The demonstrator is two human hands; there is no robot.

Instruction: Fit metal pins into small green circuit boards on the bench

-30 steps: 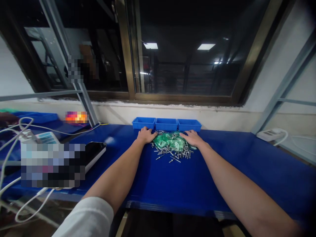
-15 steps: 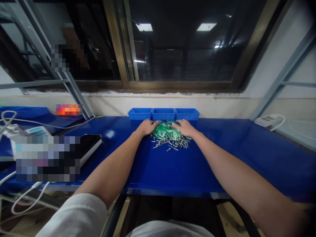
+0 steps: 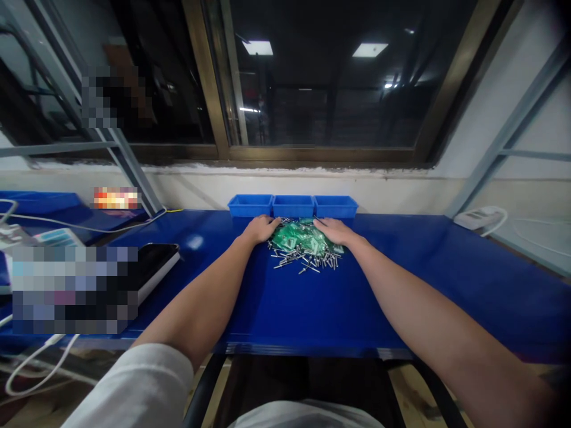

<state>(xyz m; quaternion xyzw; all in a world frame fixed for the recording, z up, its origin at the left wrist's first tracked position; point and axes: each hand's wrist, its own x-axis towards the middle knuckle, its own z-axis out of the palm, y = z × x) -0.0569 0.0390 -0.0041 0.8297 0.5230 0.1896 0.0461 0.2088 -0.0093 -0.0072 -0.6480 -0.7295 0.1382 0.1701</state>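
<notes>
A heap of small green parts lies on the blue table, mixed with several loose silver pins along its near edge. My left hand rests flat against the heap's left side, fingers stretched out. My right hand lies flat on the heap's right side, fingers extended too. Neither hand grips anything. Three blue bins stand in a row just behind the heap, by the wall.
A black device sits at the left of the table, with white cables hanging near it. A white power strip lies at the far right. A dark window fills the wall behind. A chair frame shows below the table's edge.
Both hands have drawn slightly closer together around the heap. The camera has tilted down a little, so my lap and the chair show.
</notes>
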